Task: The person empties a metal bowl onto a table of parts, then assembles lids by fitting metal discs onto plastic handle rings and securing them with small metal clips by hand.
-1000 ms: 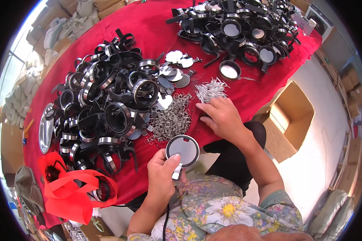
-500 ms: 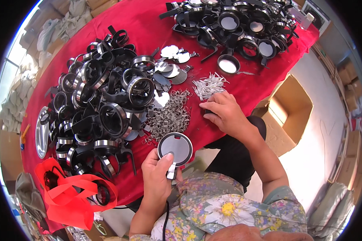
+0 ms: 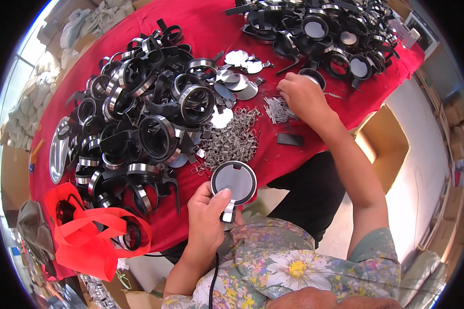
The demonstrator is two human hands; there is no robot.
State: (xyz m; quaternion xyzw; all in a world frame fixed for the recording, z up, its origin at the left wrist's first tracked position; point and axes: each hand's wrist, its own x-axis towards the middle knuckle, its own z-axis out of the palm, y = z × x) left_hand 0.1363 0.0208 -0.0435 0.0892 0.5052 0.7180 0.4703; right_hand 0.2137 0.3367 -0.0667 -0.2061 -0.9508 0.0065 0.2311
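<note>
My left hand [image 3: 207,213] grips a round black-rimmed piece with a grey disc [image 3: 234,180], its thumb pressed near the shiny metal tab at the lower end. My right hand [image 3: 305,98] is stretched forward, its bent fingertips close together at the far edge of a small heap of thin silver pins [image 3: 278,111]. Whatever those fingers pinch, if anything, is too small to make out. On the red cloth nearer me lies a dark flat rectangular block [image 3: 290,139]. Left of the pins spreads a heap of small bent metal clips [image 3: 232,139].
Black ring-shaped parts with metal bands [image 3: 160,135] are piled at left. Another pile of black-rimmed pieces [image 3: 314,28] fills the far right. Loose silver discs [image 3: 237,82] lie between. A red fabric bag [image 3: 87,232] sits at the near left; an open cardboard box [image 3: 384,147] stands beside the table.
My right hand has left the dark block and reached farther out to the pins, uncovering the block. The left hand still holds the round piece. The whole view has shifted slightly.
</note>
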